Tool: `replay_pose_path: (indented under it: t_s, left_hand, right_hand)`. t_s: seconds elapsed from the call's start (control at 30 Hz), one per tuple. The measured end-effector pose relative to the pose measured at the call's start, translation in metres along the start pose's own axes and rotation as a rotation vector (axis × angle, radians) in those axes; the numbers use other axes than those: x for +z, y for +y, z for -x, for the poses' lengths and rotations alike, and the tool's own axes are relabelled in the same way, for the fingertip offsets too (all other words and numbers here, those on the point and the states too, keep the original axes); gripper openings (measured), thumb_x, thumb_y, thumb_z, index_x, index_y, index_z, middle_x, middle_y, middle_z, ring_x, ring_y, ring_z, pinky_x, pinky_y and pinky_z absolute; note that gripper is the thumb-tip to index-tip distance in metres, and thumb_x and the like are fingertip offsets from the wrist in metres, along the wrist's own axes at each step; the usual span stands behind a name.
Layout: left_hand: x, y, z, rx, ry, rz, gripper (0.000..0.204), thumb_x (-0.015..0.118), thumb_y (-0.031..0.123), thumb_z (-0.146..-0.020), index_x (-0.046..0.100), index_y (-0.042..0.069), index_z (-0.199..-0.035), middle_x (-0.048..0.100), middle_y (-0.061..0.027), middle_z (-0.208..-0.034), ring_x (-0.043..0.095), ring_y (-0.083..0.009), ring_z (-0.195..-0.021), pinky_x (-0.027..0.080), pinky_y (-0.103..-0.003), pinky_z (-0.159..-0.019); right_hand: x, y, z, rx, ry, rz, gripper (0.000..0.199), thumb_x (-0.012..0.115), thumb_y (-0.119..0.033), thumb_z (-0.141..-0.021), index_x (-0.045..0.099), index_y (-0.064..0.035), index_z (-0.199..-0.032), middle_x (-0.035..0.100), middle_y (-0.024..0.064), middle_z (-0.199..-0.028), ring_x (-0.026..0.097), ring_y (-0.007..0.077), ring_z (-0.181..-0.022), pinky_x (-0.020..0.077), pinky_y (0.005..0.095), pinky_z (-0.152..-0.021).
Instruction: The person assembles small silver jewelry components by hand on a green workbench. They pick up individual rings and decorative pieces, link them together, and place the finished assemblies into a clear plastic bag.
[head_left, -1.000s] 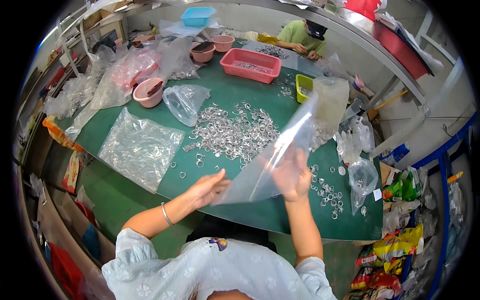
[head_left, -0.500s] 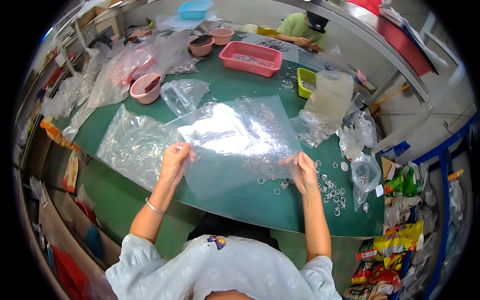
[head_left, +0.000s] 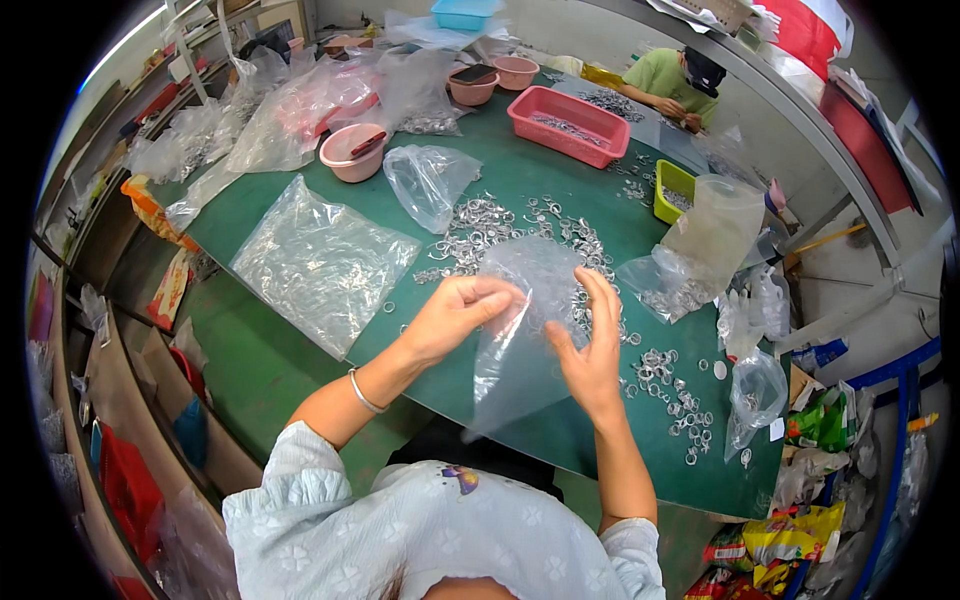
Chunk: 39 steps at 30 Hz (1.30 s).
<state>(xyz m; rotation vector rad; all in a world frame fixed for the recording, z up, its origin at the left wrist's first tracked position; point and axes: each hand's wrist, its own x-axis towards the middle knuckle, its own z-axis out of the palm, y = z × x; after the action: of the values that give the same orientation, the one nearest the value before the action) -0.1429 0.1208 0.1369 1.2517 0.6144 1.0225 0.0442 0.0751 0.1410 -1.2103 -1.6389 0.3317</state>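
Note:
A clear plastic bag (head_left: 522, 345), gathered and partly folded, hangs in front of me over the green table (head_left: 440, 385). My left hand (head_left: 462, 312) pinches its left edge between thumb and fingers. On the bag's right side my right hand (head_left: 592, 350) has thumb and fingers spread apart, close against the plastic; whether it touches is hard to make out. Behind the bag lies a loose heap of small silver metal rings (head_left: 480, 228), partly hidden by it. More rings (head_left: 660, 372) are scattered to the right of my right hand.
A flat clear bag (head_left: 320, 262) lies at left, a crumpled one (head_left: 432, 180) behind. Farther back stand a pink bowl (head_left: 352, 152), a pink basket (head_left: 570, 122) and a green basket (head_left: 675, 190). A bag of metal pieces (head_left: 690, 265) stands right. Another person (head_left: 665, 85) works across the table.
The clear sheet-like bag, spread wide before, is now drawn together and narrower. Both hands have come closer together; my right hand's fingers have spread. The ring heap is now more exposed.

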Motion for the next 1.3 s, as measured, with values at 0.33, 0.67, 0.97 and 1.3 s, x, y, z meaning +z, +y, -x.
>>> replay_pose_path:
  t_s: [0.33,0.67,0.97,1.3]
  left_hand:
    - [0.011,0.016,0.01,0.114,0.053,-0.331,0.035,0.074,0.014,-0.079,0.053,0.002,-0.053,0.05,0.0019,-0.047,0.044,-0.0029,-0.044,0.034,-0.021,-0.041]
    - [-0.001,0.004,-0.007,0.225,0.192,-0.161,0.017,0.064,-0.002,-0.079,0.053,0.003,-0.09,0.055,-0.0023,-0.089,0.054,-0.0095,-0.078,0.048,-0.023,-0.065]
    - [0.007,0.02,-0.005,0.237,-0.106,-1.168,0.01,0.072,0.008,-0.074,0.066,0.002,-0.08,0.061,-0.0121,-0.066,0.057,-0.0169,-0.053,0.045,-0.032,-0.051]
    - [0.025,0.004,0.004,0.486,0.156,-1.076,0.052,0.059,0.014,-0.084,0.038,-0.004,-0.128,0.061,-0.0203,-0.065,0.059,-0.036,-0.052,0.046,-0.042,-0.048]
  right_hand:
    - [0.012,-0.026,0.0,-0.097,-0.146,-0.02,0.028,0.069,-0.012,-0.079,0.057,0.0023,-0.1,0.061,0.0126,-0.084,0.059,0.0261,-0.078,0.0447,0.0363,-0.073]
    - [-0.023,0.027,0.009,0.878,-0.02,-1.707,0.023,0.038,-0.011,-0.097,0.053,0.0007,-0.109,0.062,0.0128,-0.097,0.062,0.0215,-0.085,0.053,0.0363,-0.071]
    - [0.001,-0.006,0.014,0.229,-0.007,-0.395,0.048,0.062,-0.019,-0.08,0.039,-0.0011,-0.119,0.051,0.007,-0.083,0.05,0.0182,-0.074,0.041,0.0294,-0.069]
    - [0.027,-0.014,0.028,-0.161,0.321,0.081,0.069,0.07,-0.02,-0.072,0.037,0.0043,-0.128,0.047,0.0159,-0.118,0.043,0.0282,-0.114,0.0321,0.0394,-0.099]
